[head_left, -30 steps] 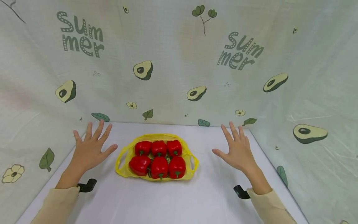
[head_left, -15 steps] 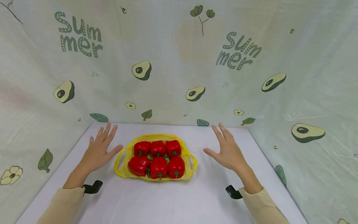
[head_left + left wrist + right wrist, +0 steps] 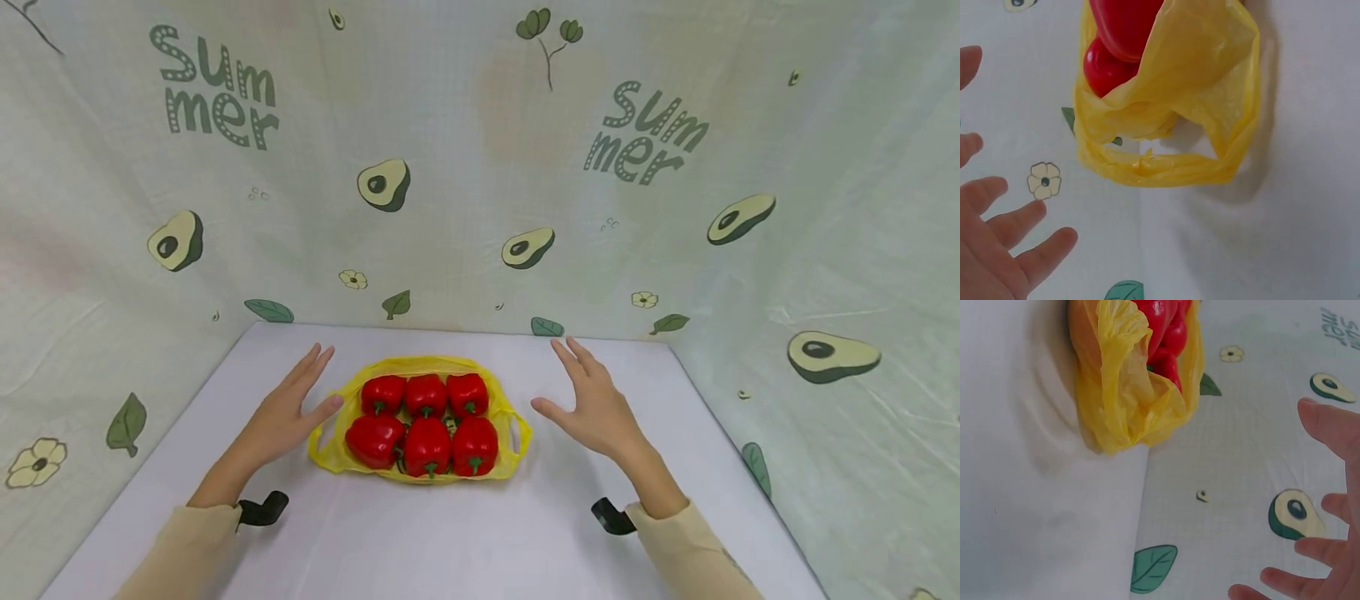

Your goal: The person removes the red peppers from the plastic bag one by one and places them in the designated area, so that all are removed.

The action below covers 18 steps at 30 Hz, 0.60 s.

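A yellow plastic bag [image 3: 341, 460] lies with its mouth open at the middle of the white table. Inside it, red bell peppers [image 3: 428, 446] with green stems sit in two rows. My left hand [image 3: 279, 418] is just left of the bag, fingers extended and thumb toward its left handle. On the other side my right hand [image 3: 600, 410] hovers a short way off, fingers straight and thumb toward the right handle. Neither hand holds anything. One bag handle [image 3: 1166, 172] forms a loop in the left wrist view; the right wrist view shows the bag's crumpled end [image 3: 1129, 412].
The white table [image 3: 450, 542] is enclosed at the back and both sides by a pale cloth [image 3: 450, 100] printed with avocados, leaves and lettering. Black wrist mounts [image 3: 264, 508] stick out from both beige sleeves [image 3: 180, 554].
Both hands have moved inward toward the bag, the left one to the right and the right one to the left. The bag and peppers have stayed in place.
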### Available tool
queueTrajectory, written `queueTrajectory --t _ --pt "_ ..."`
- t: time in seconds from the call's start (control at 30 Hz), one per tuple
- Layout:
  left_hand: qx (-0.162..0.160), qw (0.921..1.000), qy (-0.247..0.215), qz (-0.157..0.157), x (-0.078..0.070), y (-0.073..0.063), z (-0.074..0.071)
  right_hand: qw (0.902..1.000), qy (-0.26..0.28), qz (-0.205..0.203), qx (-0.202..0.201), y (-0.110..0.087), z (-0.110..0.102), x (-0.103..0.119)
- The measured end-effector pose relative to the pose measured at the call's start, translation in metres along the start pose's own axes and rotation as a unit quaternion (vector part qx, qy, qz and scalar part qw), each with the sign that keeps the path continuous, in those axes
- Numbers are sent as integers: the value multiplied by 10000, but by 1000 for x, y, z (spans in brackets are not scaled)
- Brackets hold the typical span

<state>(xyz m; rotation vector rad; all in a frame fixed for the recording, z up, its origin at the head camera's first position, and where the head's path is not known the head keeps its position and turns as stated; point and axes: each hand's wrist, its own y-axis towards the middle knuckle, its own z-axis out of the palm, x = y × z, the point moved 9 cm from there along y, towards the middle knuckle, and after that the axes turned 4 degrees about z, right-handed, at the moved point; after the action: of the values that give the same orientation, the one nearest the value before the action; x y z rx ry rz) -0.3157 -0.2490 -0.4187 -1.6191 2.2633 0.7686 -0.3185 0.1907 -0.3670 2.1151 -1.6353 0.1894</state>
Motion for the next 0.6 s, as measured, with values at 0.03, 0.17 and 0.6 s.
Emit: queueTrajectory --t 0.03,0.17,0.6 --pt "-33 10000 13 29 -1 0 0 10000 20 -21 2 0 1 1" --pt "-178 9997 122 92 -4 -2 3 9999 46 -89 59 -1 7 6" --pt "-305 9988 222 300 -14 -10 12 9991 113 -390 108 -4 19 24"
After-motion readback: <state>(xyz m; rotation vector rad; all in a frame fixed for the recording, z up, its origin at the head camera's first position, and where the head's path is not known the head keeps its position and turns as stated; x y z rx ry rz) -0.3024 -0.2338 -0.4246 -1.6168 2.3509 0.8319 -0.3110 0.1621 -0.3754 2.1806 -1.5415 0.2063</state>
